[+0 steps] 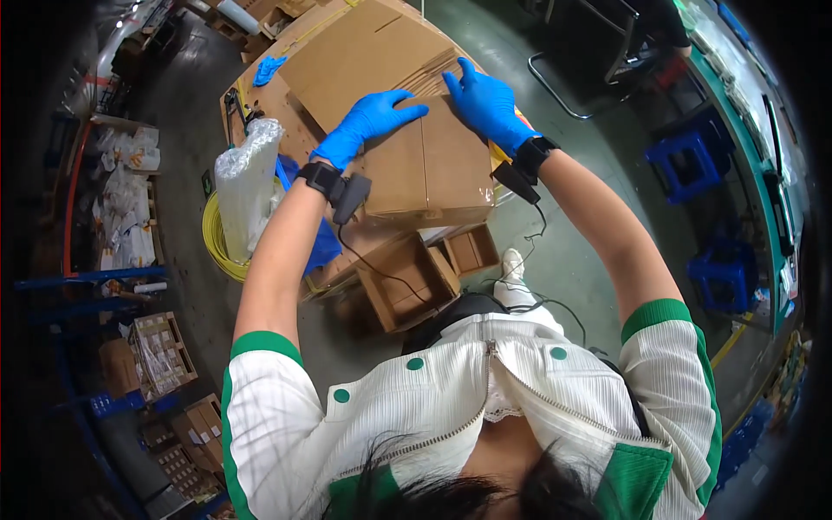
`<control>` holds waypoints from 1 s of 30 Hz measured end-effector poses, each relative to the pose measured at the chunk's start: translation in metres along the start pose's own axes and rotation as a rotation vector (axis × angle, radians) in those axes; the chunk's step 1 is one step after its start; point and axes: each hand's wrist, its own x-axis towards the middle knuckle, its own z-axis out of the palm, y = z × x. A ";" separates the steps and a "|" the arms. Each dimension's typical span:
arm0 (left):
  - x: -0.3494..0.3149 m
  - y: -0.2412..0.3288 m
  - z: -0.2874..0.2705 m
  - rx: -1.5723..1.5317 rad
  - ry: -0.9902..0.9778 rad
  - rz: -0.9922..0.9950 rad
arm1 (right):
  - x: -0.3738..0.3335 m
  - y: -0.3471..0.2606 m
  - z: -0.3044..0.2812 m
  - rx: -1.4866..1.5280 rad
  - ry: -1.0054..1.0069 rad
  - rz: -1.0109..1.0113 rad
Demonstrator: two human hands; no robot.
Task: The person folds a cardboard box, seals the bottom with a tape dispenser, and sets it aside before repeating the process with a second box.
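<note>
The plain, faintly shiny brown cardboard box [459, 169] has its top seam [425, 165] running near to far; left hand [377, 120] and right hand [485, 104] flank its far end, each grip spread loose.

head: left fisheye | head-worn | faces down, forward | jacket [446, 381] near, fingers [411, 113] farther

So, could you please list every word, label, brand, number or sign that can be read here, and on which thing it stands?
None can be read.
Large carton: small pale marks, too small to read.
White packages at left: any markings too blurred.
</note>
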 end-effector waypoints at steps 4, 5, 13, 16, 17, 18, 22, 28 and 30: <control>0.009 0.001 0.000 -0.147 -0.115 0.033 | -0.002 0.108 0.024 0.412 0.203 0.189; 0.003 -0.001 -0.003 -0.186 -0.120 -0.022 | -0.015 0.128 0.023 0.451 0.184 0.248; -0.052 -0.024 0.002 0.040 -0.139 -0.293 | -0.210 0.136 0.028 0.812 -0.769 0.176; -0.077 -0.065 0.021 -0.022 0.022 -0.297 | -0.241 0.093 0.055 0.783 -0.642 -0.178; -0.092 -0.087 0.027 -0.053 0.109 -0.314 | -0.245 0.073 0.058 0.820 -0.554 -0.197; -0.104 -0.104 0.035 -0.042 0.116 -0.322 | -0.247 0.057 0.058 0.853 -0.468 -0.212; -0.151 -0.113 0.053 -0.251 0.260 -0.445 | -0.232 0.050 0.071 1.041 -0.369 -0.064; -0.217 0.045 0.080 -0.941 0.003 -0.686 | -0.175 0.080 0.077 1.188 -0.214 0.101; -0.226 0.062 0.079 -1.010 -0.068 -0.696 | -0.161 0.073 0.071 1.121 -0.185 0.064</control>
